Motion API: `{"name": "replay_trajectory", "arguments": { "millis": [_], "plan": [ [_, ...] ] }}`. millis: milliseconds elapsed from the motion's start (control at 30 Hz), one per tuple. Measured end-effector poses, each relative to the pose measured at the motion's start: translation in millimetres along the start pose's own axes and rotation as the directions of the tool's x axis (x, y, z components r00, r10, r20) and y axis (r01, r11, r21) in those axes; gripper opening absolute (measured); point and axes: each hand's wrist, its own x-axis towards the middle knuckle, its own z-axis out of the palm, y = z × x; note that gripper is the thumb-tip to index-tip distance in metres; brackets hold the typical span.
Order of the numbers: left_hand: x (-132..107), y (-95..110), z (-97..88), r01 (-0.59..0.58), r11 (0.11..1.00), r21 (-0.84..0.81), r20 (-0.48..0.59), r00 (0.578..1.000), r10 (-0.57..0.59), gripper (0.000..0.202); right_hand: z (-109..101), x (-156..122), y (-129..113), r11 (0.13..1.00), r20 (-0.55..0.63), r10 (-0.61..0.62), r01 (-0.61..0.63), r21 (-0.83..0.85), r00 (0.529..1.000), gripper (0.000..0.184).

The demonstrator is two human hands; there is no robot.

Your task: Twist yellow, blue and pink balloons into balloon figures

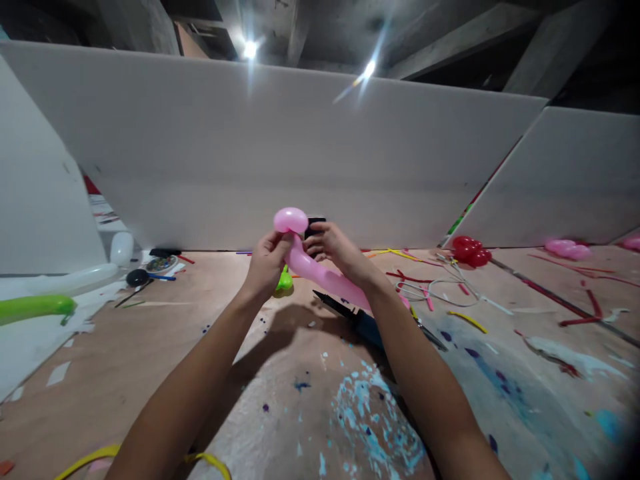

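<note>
A long pink modelling balloon is in front of me, with a rounded loop twisted at its upper end. My left hand pinches it just below that loop. To its right, my right hand has its fingers apart and slightly curled, close beside the balloon. The balloon's tail slants down to the right and passes behind my right wrist. Beneath it lies a hand pump, dark blue with a black nozzle, partly hidden by my right forearm. A small bright green balloon piece sits behind my left hand.
White panels stand along the back. A red balloon cluster and pink balloons lie at the right, among scattered scraps. On the left are a green balloon, a white balloon and a small black balloon.
</note>
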Motion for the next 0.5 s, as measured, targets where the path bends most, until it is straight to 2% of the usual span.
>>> {"name": "replay_trajectory", "arguments": {
  "millis": [67, 100, 167, 233, 333, 433, 500],
  "plan": [
    [2.6, 3.2, -0.8, -0.056, 0.992, -0.110, -0.110, 0.993, 0.044, 0.032, 3.0, -4.9, -7.1, 0.966, 0.151, 0.100, -0.060, -0.250, 0.983, 0.044],
    [2.7, 5.2, -0.9, -0.073, 0.986, -0.150, -0.128, 0.990, 0.053, 0.033, 5.3, -7.0, -10.3, 0.939, 0.235, 0.166, -0.080, -0.334, 0.958, 0.038],
    [0.6, 9.6, -1.2, -0.026, 0.980, -0.198, -0.070, 0.997, 0.012, 0.035, 10.3, -10.1, -14.4, 0.910, 0.337, 0.275, -0.131, -0.393, 0.900, 0.036],
    [-3.3, 14.1, -3.1, 0.111, 0.972, -0.209, 0.091, 0.991, -0.094, 0.040, 13.7, -12.0, -14.4, 0.915, 0.369, 0.337, -0.211, -0.343, 0.866, 0.038],
    [-7.9, 20.8, -11.1, 0.263, 0.949, -0.173, 0.346, 0.918, -0.192, 0.044, 13.6, -15.3, -10.0, 0.925, 0.402, 0.372, -0.368, -0.092, 0.837, 0.038],
    [-8.4, 23.9, -20.8, 0.245, 0.965, -0.087, 0.481, 0.859, -0.175, 0.042, 9.9, -18.9, -8.0, 0.875, 0.432, 0.352, -0.456, 0.163, 0.830, 0.042],
    [-7.4, 22.9, -23.8, 0.169, 0.985, -0.029, 0.471, 0.872, -0.136, 0.041, 8.6, -19.7, -10.5, 0.883, 0.443, 0.331, -0.439, 0.166, 0.833, 0.044]
  ]
}}
